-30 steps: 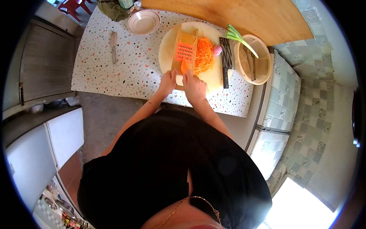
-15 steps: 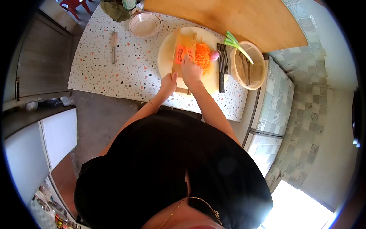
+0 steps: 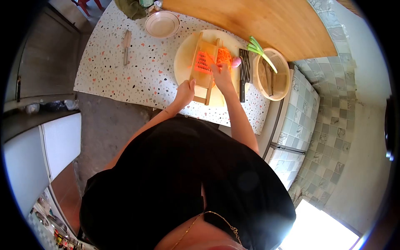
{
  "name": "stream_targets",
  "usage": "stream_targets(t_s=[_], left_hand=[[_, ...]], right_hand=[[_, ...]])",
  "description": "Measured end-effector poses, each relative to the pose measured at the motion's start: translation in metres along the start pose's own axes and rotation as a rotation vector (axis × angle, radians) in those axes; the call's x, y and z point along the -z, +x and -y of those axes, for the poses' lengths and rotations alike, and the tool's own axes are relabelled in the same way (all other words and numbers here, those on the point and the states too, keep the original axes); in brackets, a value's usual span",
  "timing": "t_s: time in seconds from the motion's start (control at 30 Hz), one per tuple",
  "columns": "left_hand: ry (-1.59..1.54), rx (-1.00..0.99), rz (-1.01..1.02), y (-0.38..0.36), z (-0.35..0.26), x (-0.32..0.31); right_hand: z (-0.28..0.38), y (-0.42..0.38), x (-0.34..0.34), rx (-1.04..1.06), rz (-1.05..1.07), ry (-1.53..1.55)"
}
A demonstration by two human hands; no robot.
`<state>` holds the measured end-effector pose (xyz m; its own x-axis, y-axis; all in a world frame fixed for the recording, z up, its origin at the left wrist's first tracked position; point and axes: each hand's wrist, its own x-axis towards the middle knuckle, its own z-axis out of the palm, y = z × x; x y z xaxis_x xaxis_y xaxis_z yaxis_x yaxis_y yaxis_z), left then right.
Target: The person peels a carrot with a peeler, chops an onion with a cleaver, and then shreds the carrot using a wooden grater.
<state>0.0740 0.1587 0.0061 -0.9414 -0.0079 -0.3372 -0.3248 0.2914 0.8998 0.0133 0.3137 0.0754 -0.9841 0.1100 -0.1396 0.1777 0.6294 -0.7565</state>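
Note:
A wooden grater (image 3: pixel 204 62) with an orange grating panel lies over the round board (image 3: pixel 182 54). My left hand (image 3: pixel 186 92) is closed on the near left part of its frame. Beside the panel's right edge, my right hand (image 3: pixel 223 77) pinches a piece of carrot (image 3: pixel 211 61). Shredded carrot (image 3: pixel 223 56) is heaped on the board at the grater's right, partly behind my right hand. A pink onion (image 3: pixel 236 62) sits beside the heap, and a black-handled knife (image 3: pixel 242 89) lies to the right of it.
Green onion (image 3: pixel 263 55) rests across a round basket (image 3: pixel 286 79) at the right. A bowl (image 3: pixel 162 24) and a small knife (image 3: pixel 126 50) are on the speckled table (image 3: pixel 104 66). A wooden panel (image 3: pixel 266 21) stands at the back.
My right hand has moved right, off the middle of the grating panel, with the carrot piece. More of the panel shows, and the grater's frame has turned slightly.

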Motion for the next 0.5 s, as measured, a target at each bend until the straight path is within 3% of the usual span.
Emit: stream_targets(t_s=[0.03,0.1,0.2,0.27,0.33,0.37,0.43,0.5], left_hand=[[0.010,-0.014,-0.009,0.001,-0.002,0.002],[0.025,-0.026,-0.012,0.000,-0.003,0.005],[0.011,0.000,0.001,0.001,-0.003,0.004],[0.019,-0.034,-0.025,0.002,-0.001,0.003],[0.028,-0.034,-0.017,0.002,-0.001,0.004],[0.032,-0.035,-0.012,0.002,-0.001,0.003],[0.035,-0.031,-0.014,0.003,-0.002,0.003],[0.036,-0.024,-0.014,0.002,-0.001,0.002]], right_hand=[[-0.002,-0.011,0.009,-0.001,0.004,0.000],[-0.002,-0.033,0.026,-0.358,0.340,0.776],[0.011,-0.057,0.030,-0.462,0.318,0.985],[-0.004,-0.055,0.024,-0.452,0.326,0.958],[-0.014,-0.052,0.016,-0.404,0.227,0.640],[-0.018,-0.050,0.011,-0.403,0.225,0.641],[-0.016,-0.048,-0.001,-0.157,0.107,0.150],[-0.010,-0.053,-0.004,-0.034,0.034,0.036]])
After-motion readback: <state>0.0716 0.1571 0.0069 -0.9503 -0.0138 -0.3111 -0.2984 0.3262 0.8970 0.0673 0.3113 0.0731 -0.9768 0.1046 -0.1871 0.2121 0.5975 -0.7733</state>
